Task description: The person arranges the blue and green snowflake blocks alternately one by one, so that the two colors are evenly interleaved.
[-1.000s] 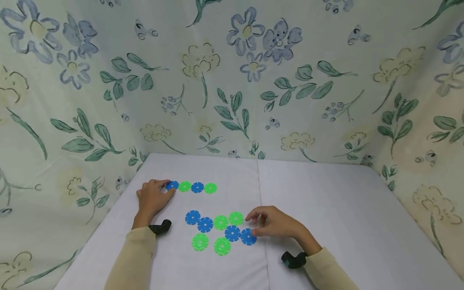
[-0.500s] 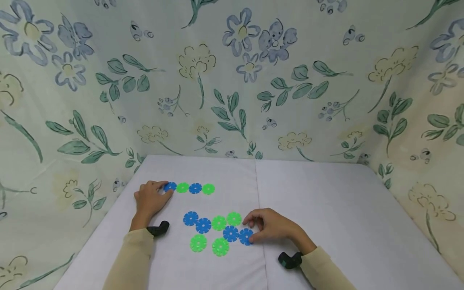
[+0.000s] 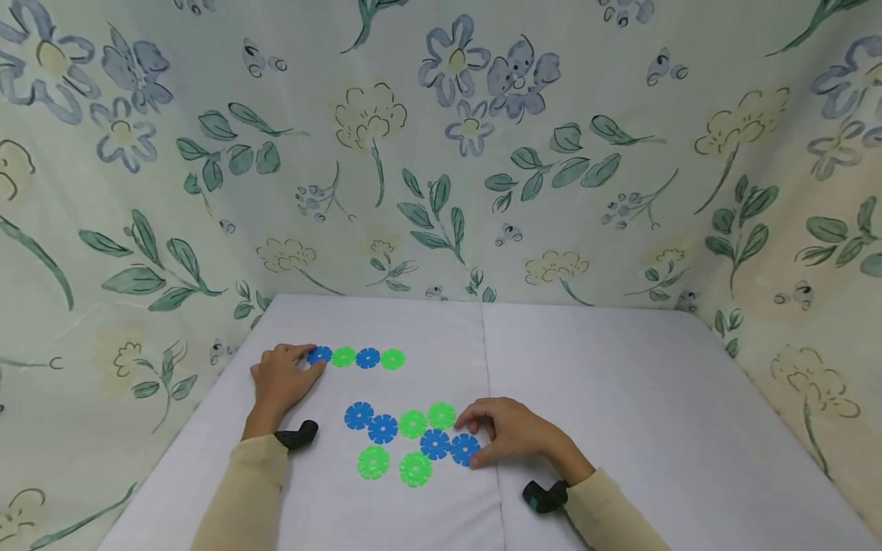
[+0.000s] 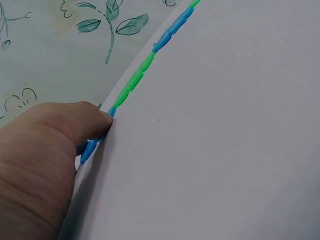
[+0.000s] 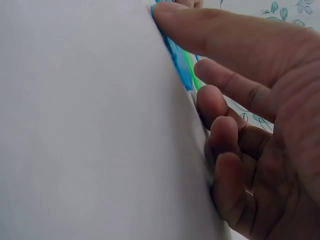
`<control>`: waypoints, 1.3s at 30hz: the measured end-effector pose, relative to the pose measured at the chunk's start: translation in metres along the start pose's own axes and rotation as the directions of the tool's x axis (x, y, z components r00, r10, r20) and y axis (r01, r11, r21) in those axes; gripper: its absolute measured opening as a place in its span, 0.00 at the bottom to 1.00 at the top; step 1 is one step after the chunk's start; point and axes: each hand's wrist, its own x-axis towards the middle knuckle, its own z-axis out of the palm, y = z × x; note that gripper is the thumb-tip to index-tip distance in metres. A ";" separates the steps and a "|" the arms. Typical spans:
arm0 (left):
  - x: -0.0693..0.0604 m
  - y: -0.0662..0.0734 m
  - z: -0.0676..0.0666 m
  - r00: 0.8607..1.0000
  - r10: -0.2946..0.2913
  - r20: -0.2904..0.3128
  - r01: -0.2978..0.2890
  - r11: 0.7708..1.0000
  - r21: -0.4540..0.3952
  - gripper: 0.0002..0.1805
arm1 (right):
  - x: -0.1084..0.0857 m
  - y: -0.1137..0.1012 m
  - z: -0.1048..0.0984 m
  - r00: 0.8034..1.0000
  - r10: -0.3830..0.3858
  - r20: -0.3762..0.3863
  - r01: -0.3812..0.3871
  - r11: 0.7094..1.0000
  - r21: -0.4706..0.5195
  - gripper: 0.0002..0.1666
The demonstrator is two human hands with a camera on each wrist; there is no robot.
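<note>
In the head view, my left hand (image 3: 282, 380) holds the blue interlocking disc (image 3: 320, 355) at the left end of a row, index finger at its far edge and thumb at its near edge. The row continues with a green disc (image 3: 343, 357), a blue disc (image 3: 368, 357) and another green disc (image 3: 393, 359), edge to edge. My right hand (image 3: 520, 432) rests by the nearer group, its thumb touching the rightmost blue disc (image 3: 465, 450). Its index fingertip lies close to a green disc (image 3: 441, 415). In the right wrist view, the thumb (image 5: 182, 22) partly covers blue discs; the other fingers are loosely bent.
Several more discs lie flat in the nearer group, among them a blue disc (image 3: 359, 415) and a green disc (image 3: 374, 462). A white cloth (image 3: 620, 405) with a crease covers the table. Floral curtains (image 3: 427, 153) hang behind and at both sides.
The whole head view has shifted slightly left. My right thumb has slid towards the near edge of the rightmost blue disc, and the hand sits closer to it. My left hand stays at its disc.
</note>
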 end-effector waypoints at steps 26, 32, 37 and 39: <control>0.000 -0.001 0.003 1.000 0.009 -0.017 -0.009 1.000 -0.007 0.27 | -0.002 -0.004 0.000 1.000 0.000 -0.005 0.000 0.998 -0.058 0.27; 0.002 -0.003 0.005 1.000 0.003 -0.019 -0.003 1.000 -0.006 0.27 | -0.001 -0.004 0.000 1.000 0.003 -0.005 -0.003 0.998 -0.062 0.27; 0.001 -0.003 0.005 1.000 -0.002 -0.016 0.002 1.000 -0.002 0.27 | -0.001 -0.004 0.000 1.000 -0.002 -0.003 0.002 0.998 -0.059 0.27; 0.001 -0.003 0.005 1.000 -0.005 -0.015 0.005 1.000 -0.001 0.27 | -0.001 -0.003 0.000 1.000 0.001 -0.001 -0.001 0.998 -0.060 0.27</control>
